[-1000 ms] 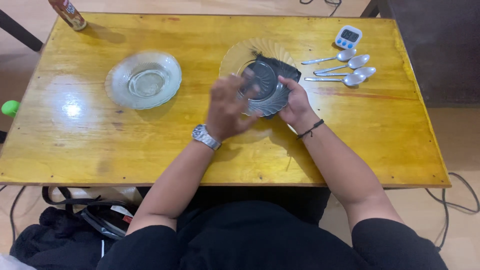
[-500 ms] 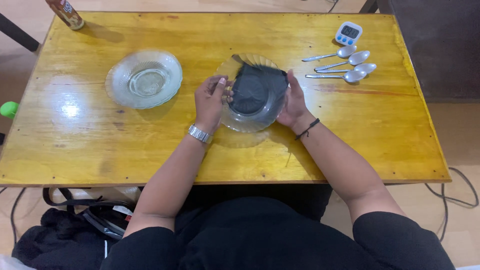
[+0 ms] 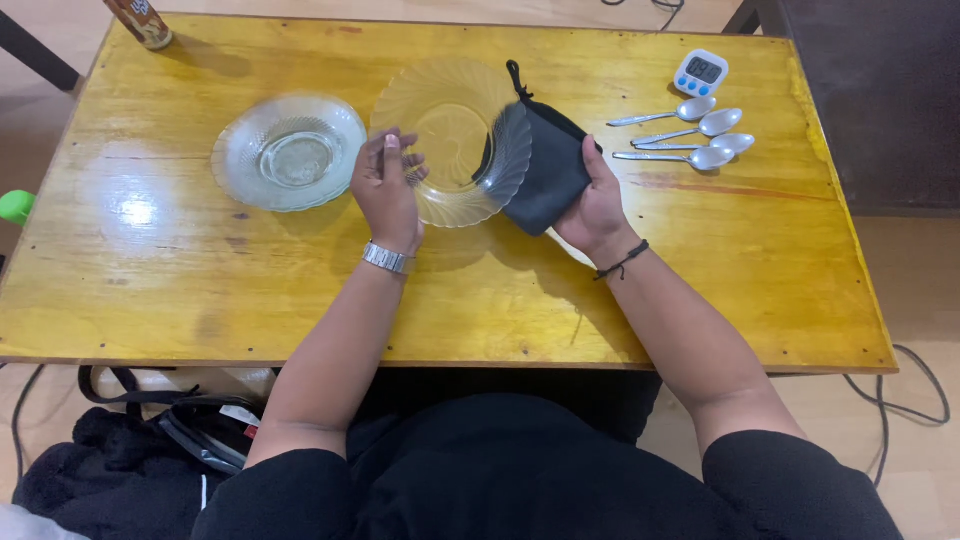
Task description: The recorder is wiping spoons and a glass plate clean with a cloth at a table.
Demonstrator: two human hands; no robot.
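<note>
At nine o'clock on the yellow varnished wooden worktop sits a clear ribbed glass bowl, just beside my left hand. That hand has a narrow grip: thumb and fingers pinched on the near-left rim of a clear scalloped glass plate, which I hold tilted and lifted off the wood, right beside the bowl's rim. I judge that a small swing to nine o'clock could knock glass against glass and chip an edge. The pinch takes only a little of the rim, so the plate could slip, drop to the worktop and crack.

Toward three o'clock of the plate, my right hand is closed around a dark grey cloth pouch with a drawstring, thumb on its outer side, fingers hidden under the fabric. The pouch's left edge lies behind the plate's right rim; I cannot tell whether they touch. If cloth drags on the scalloped edge, it could tug the plate out of my left pinch.

Further toward three o'clock lie four silver metal spoons in a loose row, with a small white digital timer with a blue base at their twelve o'clock. They are near my right wrist; a wide elbow move could sweep them off.
</note>
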